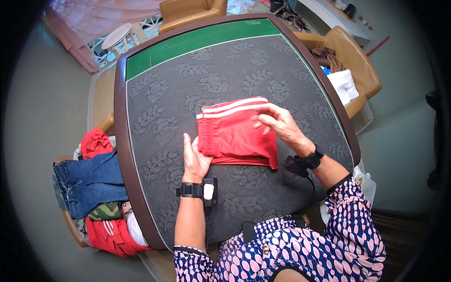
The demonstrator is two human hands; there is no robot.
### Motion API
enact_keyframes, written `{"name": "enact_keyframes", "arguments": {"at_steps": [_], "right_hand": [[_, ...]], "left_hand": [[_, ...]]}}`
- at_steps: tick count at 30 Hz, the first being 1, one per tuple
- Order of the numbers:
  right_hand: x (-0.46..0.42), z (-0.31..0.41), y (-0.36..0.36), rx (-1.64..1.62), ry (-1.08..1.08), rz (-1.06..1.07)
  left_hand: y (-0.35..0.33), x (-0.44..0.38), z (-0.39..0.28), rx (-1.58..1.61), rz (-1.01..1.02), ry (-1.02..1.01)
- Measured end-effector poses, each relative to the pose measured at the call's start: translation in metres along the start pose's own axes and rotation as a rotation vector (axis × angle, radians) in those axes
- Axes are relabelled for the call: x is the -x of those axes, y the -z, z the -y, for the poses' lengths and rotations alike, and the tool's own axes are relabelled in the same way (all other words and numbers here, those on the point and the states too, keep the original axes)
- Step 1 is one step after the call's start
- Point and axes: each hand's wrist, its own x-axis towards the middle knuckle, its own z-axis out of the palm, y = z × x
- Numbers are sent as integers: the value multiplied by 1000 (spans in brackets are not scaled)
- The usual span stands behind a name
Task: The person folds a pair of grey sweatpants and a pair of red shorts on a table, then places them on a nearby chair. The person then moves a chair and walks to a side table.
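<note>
Red shorts or trousers (239, 137) with white side stripes lie folded into a compact bundle on the dark, flower-patterned tablecloth (225, 84). Their gathered elastic waistband faces left. My left hand (195, 158) is at that waistband, palm turned up, with the fingers partly hidden under the cloth and the thumb standing apart from it. Over the upper right part of the bundle is my right hand (276, 123), fingers bent, spread and slightly blurred. Nothing shows between them; whether they touch the fabric is unclear.
Left of the table, a chair carries jeans (95, 179), camouflage cloth (105, 211) and red garments (109, 236). On the right, a tan armchair (356, 63) holds white (343, 86) and brown cloth (327, 58). A raised brown rim (123, 141) borders the table. A wrist device cable hangs at right.
</note>
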Motion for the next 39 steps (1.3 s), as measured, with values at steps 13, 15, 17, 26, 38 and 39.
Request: {"name": "enact_keyframes", "arguments": {"at_steps": [13,15,17,26,38,39], "right_hand": [[30,-68,47,376,-133,-297],[26,-78,42,682,199,-349],[25,-58,30,826,205,-322],[16,-66,3,1225,368,50],[11,-82,15,1168,404,127],[12,-86,19,1083,410,104]], "left_hand": [[-4,-8,5,-396,-158,-136],[-1,-1,0,-600,-285,-170],[6,3,-7,-945,-481,-202],[-41,-1,2,-2264,58,-786],[-6,-15,4,-2205,-16,-707],[-4,-16,3,-2135,-24,-756]]}}
